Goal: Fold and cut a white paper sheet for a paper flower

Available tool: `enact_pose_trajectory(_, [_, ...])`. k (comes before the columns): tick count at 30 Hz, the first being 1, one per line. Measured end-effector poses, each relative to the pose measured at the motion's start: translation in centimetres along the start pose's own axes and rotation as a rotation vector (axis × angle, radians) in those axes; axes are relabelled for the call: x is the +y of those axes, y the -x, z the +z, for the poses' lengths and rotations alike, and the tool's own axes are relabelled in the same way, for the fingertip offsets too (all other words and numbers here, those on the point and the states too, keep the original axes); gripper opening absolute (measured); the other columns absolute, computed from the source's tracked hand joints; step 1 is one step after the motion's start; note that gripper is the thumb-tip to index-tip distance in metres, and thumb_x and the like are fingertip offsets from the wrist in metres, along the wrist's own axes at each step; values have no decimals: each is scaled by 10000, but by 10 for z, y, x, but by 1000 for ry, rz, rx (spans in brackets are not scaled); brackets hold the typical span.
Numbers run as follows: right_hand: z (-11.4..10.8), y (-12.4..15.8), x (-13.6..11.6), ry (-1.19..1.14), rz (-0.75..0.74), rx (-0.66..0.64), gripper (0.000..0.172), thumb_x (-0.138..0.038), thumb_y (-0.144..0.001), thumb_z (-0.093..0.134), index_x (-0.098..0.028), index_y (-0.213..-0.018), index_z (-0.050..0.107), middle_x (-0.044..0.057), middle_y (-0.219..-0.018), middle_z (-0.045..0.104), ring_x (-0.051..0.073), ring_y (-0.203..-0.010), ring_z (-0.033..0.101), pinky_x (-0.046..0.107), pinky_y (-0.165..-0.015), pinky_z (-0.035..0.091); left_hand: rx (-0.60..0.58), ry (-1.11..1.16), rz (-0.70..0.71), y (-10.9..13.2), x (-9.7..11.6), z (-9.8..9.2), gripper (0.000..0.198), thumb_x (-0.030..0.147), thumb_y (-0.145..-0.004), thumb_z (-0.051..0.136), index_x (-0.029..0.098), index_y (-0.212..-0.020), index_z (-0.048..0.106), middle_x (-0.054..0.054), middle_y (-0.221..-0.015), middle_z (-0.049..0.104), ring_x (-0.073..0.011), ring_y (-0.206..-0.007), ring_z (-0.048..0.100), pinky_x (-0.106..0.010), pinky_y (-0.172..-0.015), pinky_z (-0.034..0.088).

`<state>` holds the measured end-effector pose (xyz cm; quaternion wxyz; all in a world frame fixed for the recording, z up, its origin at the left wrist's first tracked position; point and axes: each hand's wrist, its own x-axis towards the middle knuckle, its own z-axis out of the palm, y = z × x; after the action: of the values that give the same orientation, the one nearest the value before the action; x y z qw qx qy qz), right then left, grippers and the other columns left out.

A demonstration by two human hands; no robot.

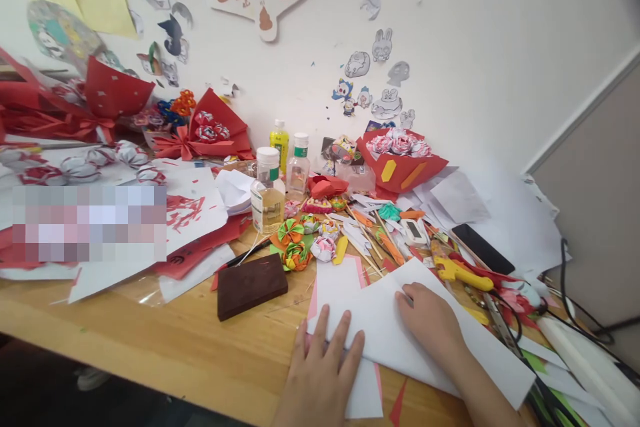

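Observation:
A white sheet of paper (380,320), folded over at a slant, lies at the front of the wooden table. Under it show another white sheet (367,390) and the edge of some pink paper (354,263). My left hand (327,367) rests flat with fingers spread across the left end of the folded sheet. Curled fingers of my right hand (430,317) press on the middle of that sheet, thumb at the paper; the fingertips are partly hidden. Left of both hands is a dark brown rectangular block (253,285).
Folded paper flowers (295,253), thin sticks and scraps lie beyond the sheet. Bottles (269,200) stand behind. To the right are a yellow glue gun (463,273), a phone (483,249), black-handled scissors (547,400) and a cable (570,300). Red-wrapped bouquets (403,163) line the wall.

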<state>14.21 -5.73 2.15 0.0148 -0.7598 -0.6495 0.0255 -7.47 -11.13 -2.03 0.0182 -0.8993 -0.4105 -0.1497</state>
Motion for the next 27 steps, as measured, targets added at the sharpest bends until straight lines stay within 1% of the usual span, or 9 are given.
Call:
enact_pose_trajectory(2, [-1, 0, -2, 17, 32, 10, 331, -256, -895, 349, -170, -750, 634, 83, -864, 659, 228, -788, 619, 298, -628, 362, 51, -51, 45, -1, -1, -1, 682, 674, -798, 374, 259, -1334, 449, -92, -1379, 481, -415, -1198, 468, -508, -904, 370])
enact_pose_trajectory(4, [-1, 0, -4, 31, 53, 14, 362, -284, -910, 335, -161, -775, 647, 96, -866, 665, 242, -782, 627, 309, -621, 366, 90, -118, 92, -1, -3, -1, 712, 700, -789, 341, 241, -1315, 478, -101, -1357, 509, -415, -1160, 501, -490, -876, 362])
enact_pose_trajectory(7, [-2, -1, -7, 39, 57, 9, 372, -291, -919, 334, -154, -824, 666, 105, -887, 675, 250, -807, 635, 318, -645, 382, 147, -199, 121, 0, -7, 2, 674, 667, -816, 339, 249, -1333, 448, -85, -1354, 517, -388, -1151, 511, -461, -882, 332])
enact_pose_trajectory(10, [-3, -3, -7, 36, 60, -6, 364, -268, -914, 345, -153, -827, 679, 108, -897, 684, 249, -831, 638, 324, -679, 398, 198, -237, 146, -1, -9, 3, 710, 698, -797, 323, 253, -1338, 440, -79, -1338, 540, -364, -1147, 509, -435, -896, 302])
enact_pose_trajectory(15, [-4, -7, -7, 13, 79, -40, 350, -257, -919, 365, -154, -816, 683, 103, -920, 692, 234, -854, 640, 339, -719, 432, 355, -297, 189, -6, -8, 1, 721, 734, -774, 297, 234, -1205, 587, -82, -1205, 649, -364, -1053, 555, -450, -897, 237])
enact_pose_trajectory(17, [-3, -10, -7, 3, 85, -58, 335, -275, -935, 381, -153, -823, 672, 81, -916, 693, 211, -852, 638, 353, -743, 450, 354, -298, 183, -6, -9, 2, 724, 736, -773, 301, 232, -1207, 584, -73, -1208, 648, -361, -1054, 554, -452, -901, 232])
enact_pose_trajectory(22, [-3, -14, -6, -8, 98, -90, 290, -354, -939, 451, -146, -876, 643, 47, -928, 677, 179, -883, 626, 387, -811, 471, 298, -318, 191, -5, -13, 1, 757, 749, -758, 308, 237, -1274, 523, -64, -1262, 611, -348, -1087, 542, -428, -893, 254])
enact_pose_trajectory(24, [-3, -15, -7, -11, 106, -97, 280, -360, -934, 467, -143, -891, 638, 46, -930, 672, 180, -888, 626, 392, -818, 476, 307, -332, 216, -7, -14, -2, 749, 743, -758, 324, 229, -1259, 541, -75, -1238, 628, -350, -1068, 550, -426, -884, 257])
enact_pose_trajectory(27, [-3, -15, -8, -15, 111, -103, 254, -353, -924, 493, -140, -907, 631, 45, -942, 664, 178, -882, 626, 392, -816, 482, 363, -339, 248, -9, -13, -3, 738, 738, -755, 341, 213, -1211, 588, -88, -1187, 659, -354, -1041, 551, -428, -876, 259])
